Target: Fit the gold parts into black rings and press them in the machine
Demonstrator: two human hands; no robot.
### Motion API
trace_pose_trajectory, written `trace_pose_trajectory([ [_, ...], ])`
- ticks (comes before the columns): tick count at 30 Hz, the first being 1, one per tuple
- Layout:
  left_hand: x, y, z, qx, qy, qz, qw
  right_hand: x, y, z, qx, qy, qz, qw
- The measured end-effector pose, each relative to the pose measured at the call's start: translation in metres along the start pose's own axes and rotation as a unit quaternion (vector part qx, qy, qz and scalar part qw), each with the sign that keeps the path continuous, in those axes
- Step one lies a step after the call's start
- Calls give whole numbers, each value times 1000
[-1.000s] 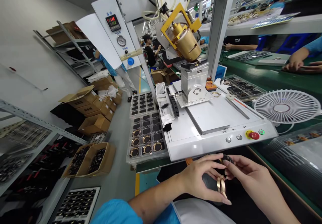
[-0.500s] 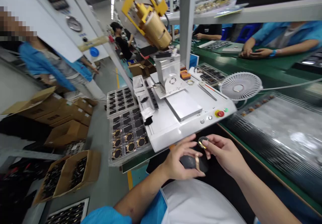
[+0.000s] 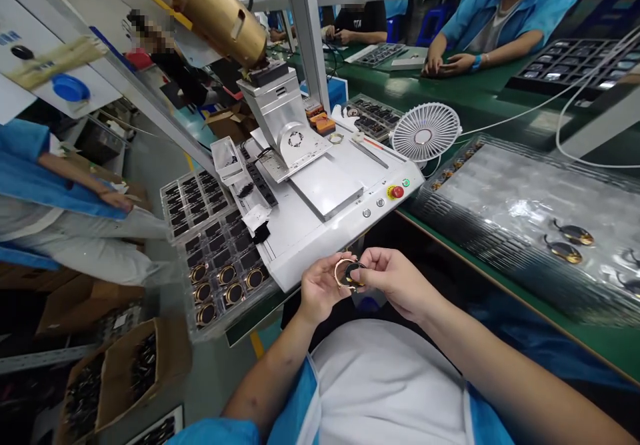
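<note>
Centrally: left hand (image 3: 317, 289) holds gold ring (image 3: 337, 273), fingers clamped on its nine-o'clock rim. Right hand (image 3: 394, 279), thumb and fingers pinched on black disc (image 3: 355, 271); disc overlaps ring from three o'clock. Cannot tell whether it sits inside. Both near front edge of white machine base (image 3: 327, 246). From hands: plastic tray (image 3: 220, 325) with gold-rimmed discs (image 3: 234, 293), nine o'clock; red button (image 3: 397, 192), one, white fan (image 3: 424, 136) beyond; clear tray (image 3: 500, 188) bearing black-and-gold pieces (image 3: 565, 250), three, on green counter (image 3: 600, 348). Co-worker's hands (image 3: 456, 66) farther off, one o'clock.
</note>
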State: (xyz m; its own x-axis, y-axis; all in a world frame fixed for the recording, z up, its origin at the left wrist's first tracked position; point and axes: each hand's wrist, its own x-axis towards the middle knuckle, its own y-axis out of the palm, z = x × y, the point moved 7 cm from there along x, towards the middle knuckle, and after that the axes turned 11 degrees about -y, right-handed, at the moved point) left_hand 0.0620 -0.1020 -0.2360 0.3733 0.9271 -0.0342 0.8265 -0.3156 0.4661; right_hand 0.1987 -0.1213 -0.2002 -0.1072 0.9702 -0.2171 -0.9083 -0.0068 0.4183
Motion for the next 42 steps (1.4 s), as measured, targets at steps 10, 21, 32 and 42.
trace_pose_trajectory([
  [10,-3,-8,7,7,-3,-8,1000,1,8,8,-52,-67,-21,996],
  [21,-3,-14,11,23,-24,-44,998,5,11,5,-55,-76,-15,995],
  [32,-3,-12,5,22,45,-55,997,10,6,-5,-60,-18,5,998],
  [42,-5,-11,-2,64,68,-57,994,12,9,-20,-33,25,21,999],
])
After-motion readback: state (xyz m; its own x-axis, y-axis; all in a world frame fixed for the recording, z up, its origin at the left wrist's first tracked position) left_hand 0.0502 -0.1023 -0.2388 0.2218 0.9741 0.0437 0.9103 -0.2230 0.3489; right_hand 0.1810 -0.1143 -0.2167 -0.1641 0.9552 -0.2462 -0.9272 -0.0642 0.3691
